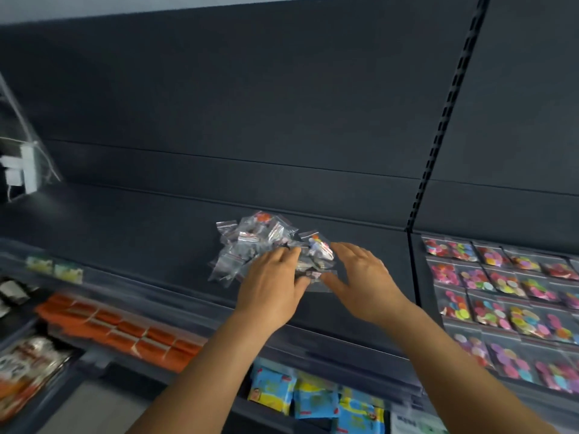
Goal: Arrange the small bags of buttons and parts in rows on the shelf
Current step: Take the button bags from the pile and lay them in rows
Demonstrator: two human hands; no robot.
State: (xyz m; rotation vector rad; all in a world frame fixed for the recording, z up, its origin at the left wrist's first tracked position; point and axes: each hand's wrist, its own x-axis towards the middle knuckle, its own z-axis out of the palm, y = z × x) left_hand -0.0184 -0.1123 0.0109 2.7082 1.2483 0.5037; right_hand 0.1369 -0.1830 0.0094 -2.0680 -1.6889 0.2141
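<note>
Heap of small clear zip bags (261,242) beneath relaxed left hand (272,281); right hand (360,277) beside it, fingers spread, grasping nothing.

Dim, even light; blurred (edges bowed, smeared).

Place: a shop aisle — retail shelving stocked with packaged goods.
Fixtures: dark grey metal shelf (156,245) with matching back panels (250,104) and a slotted black upright (438,126) between bays.
Stock, right bay: clear flat bags of multicoloured buttons (501,299) laid in neat rows.
Stock, lower shelves: orange packets (125,333) in a line; blue-and-yellow printed packs (316,399).
Edge: clear plastic shelf-front strip (175,303) — blurred.
</note>
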